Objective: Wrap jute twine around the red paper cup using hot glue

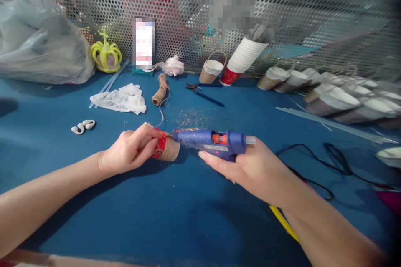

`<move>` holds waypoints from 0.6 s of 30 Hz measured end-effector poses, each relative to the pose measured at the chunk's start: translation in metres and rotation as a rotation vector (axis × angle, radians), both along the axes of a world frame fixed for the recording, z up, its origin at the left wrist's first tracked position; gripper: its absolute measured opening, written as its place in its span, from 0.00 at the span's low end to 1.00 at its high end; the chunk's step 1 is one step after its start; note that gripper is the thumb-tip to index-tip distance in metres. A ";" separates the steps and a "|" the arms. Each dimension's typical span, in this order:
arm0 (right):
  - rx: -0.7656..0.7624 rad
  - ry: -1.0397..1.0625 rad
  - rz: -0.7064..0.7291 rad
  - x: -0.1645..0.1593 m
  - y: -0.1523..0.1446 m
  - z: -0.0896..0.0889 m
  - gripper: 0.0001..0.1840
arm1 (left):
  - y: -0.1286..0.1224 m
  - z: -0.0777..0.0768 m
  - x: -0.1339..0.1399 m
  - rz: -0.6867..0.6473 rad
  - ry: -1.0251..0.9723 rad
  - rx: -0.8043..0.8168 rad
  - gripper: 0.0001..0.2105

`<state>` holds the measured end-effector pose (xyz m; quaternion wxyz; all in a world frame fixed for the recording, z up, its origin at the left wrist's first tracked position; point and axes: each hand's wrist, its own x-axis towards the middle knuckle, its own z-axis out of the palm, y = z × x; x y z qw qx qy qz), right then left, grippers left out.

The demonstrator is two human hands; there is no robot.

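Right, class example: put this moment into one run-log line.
Left hand: holds red cup, partly twine-wrapped | Right hand: grips blue glue gun, nozzle at cup | Twine roll: strand runs toward cup

The bare left forearm slants in above the near edge of the tabletop, its wrist nearly straight. The left hand is closed in a pinch, thumb and forefinger pointing right, the other fingers tucked away. The right forearm, also bare, angles up from the near side; the right hand curls in a grip, one digit stretched leftward.
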<state>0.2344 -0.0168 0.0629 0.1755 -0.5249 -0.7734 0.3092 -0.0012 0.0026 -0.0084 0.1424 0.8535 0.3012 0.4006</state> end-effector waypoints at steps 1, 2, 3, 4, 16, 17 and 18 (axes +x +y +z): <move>-0.011 -0.002 -0.006 0.000 0.001 0.000 0.19 | 0.000 0.000 0.000 0.000 0.004 0.010 0.06; -0.016 -0.004 -0.005 0.000 0.001 0.000 0.19 | 0.000 0.000 0.000 -0.001 0.007 0.019 0.06; -0.021 -0.004 -0.005 0.001 0.002 0.000 0.19 | 0.000 0.000 0.000 -0.003 0.008 0.028 0.06; -0.025 -0.004 -0.008 0.001 0.002 -0.001 0.19 | 0.000 0.001 0.000 -0.006 0.009 0.037 0.06; -0.066 0.019 -0.022 0.001 0.001 0.001 0.17 | 0.000 0.000 0.000 -0.013 0.024 0.079 0.05; -0.073 0.021 -0.020 0.001 0.001 0.001 0.17 | 0.000 -0.001 0.000 -0.015 0.025 0.081 0.05; -0.076 0.019 -0.020 0.001 0.001 0.001 0.17 | 0.000 -0.001 0.000 -0.017 0.027 0.083 0.05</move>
